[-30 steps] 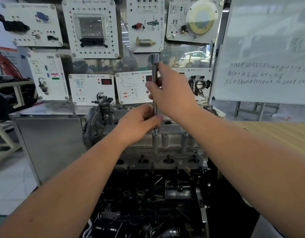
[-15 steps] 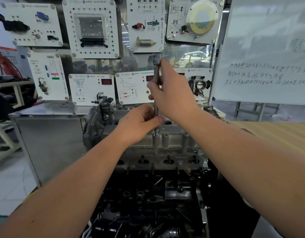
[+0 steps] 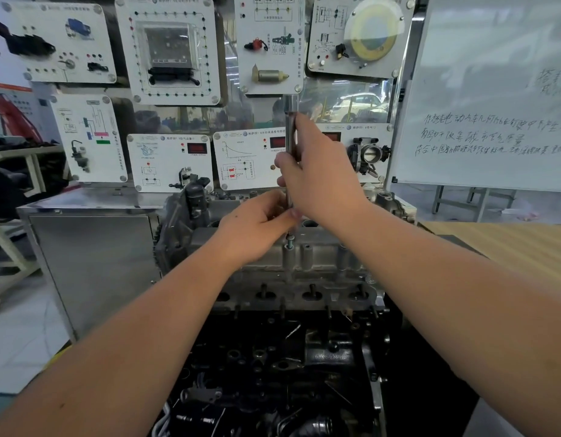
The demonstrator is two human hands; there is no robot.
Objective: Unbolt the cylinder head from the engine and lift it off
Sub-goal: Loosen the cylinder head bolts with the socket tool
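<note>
Since a second ago the right hand [image 3: 320, 175] has slid a little lower on the long socket extension [image 3: 291, 127], so more of the bar's top end shows above the thumb; the left hand [image 3: 257, 230] has barely shifted.

The dark engine block [image 3: 273, 373] fills the lower middle of the view, and the grey cylinder head [image 3: 314, 269] sits on top of it, seated flat, in front of a steel cabinet [image 3: 90, 263] and a wall of white training panels [image 3: 169, 48]. A whiteboard [image 3: 493, 99] with handwriting stands to the right, above a wooden tabletop [image 3: 509, 244].

The extension stands upright over the head's near edge. The right hand's fingers are curled around its middle, thumb pointing up along the bar. The left hand pinches the bar's lower end between thumb and curled fingers, just above a bolt [image 3: 288, 241] that stands proud of a boss on the head. Whether the tool's tip touches the bolt cannot be told.
</note>
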